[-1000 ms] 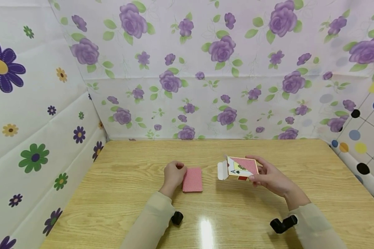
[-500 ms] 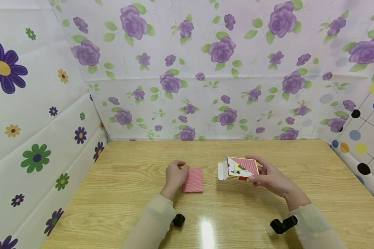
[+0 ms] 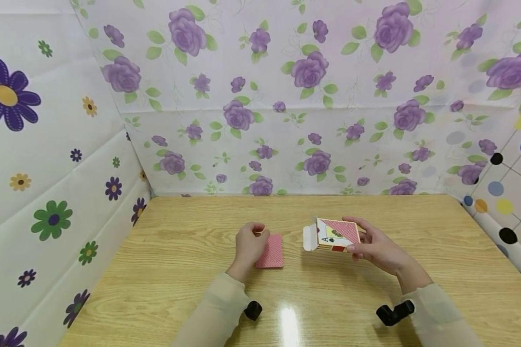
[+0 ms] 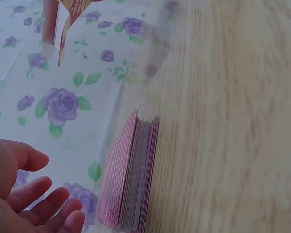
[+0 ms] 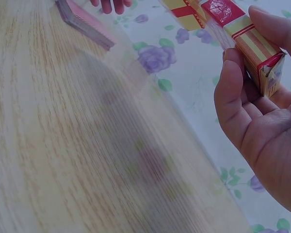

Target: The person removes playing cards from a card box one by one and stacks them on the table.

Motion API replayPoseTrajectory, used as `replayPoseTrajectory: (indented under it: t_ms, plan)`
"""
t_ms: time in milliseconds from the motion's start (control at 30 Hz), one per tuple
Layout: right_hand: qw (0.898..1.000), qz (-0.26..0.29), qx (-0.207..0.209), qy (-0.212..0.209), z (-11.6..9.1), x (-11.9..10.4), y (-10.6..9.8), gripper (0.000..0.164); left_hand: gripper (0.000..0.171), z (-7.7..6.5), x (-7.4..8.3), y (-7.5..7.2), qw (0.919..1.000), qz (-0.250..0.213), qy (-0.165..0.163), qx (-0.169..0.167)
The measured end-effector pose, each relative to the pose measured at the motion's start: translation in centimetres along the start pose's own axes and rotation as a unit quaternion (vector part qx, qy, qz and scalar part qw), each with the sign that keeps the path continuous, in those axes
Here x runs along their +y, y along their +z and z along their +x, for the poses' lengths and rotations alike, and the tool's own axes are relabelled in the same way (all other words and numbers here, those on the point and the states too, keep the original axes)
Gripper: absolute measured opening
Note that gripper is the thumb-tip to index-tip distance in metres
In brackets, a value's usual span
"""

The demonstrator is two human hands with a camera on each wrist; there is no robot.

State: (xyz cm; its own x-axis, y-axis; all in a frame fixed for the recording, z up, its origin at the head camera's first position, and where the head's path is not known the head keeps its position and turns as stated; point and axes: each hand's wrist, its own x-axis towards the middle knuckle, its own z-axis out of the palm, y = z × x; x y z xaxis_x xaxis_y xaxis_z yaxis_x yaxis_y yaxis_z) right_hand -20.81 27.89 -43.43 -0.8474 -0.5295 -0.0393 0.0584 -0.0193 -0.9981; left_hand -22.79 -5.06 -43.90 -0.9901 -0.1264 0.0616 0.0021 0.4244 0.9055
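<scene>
A deck of playing cards (image 3: 273,253) with a red-patterned back lies as a neat stack on the wooden table. My left hand (image 3: 249,246) hovers over the deck's left side, its fingers loosely bent; in the left wrist view a gap shows between those fingers (image 4: 48,206) and the cards. To the right, my right hand (image 3: 386,253) grips a card box (image 3: 338,234) by its right end, thumb on the near side and fingers on the far side. The box is raised off the table, its white flap (image 3: 310,238) hanging out toward the deck. What is inside the box is hidden.
The wooden table (image 3: 178,231) meets a flowered cloth wall (image 3: 282,135) at the back. Patterned cloth sides (image 3: 69,183) enclose it left and right. Black camera mounts (image 3: 395,312) sit on both wrists.
My left hand has moved slightly right, from the deck's left edge to over its upper left part. The right hand and the card box have stayed still.
</scene>
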Motion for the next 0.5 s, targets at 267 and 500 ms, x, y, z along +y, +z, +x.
replayPoseTrajectory:
  t_ms: [267, 500]
  plan:
    - [1.0, -0.005, 0.007, 0.008, 0.1, -0.2, 0.1, 0.074, 0.024, -0.7, 0.9, 0.3, 0.9995, -0.024, -0.004, -0.019]
    - [1.0, 0.007, -0.008, -0.004, 0.0, 0.0, 0.0, 0.073, 0.022, -1.1, 1.5, 0.7, 0.9986, -0.039, 0.01, -0.035]
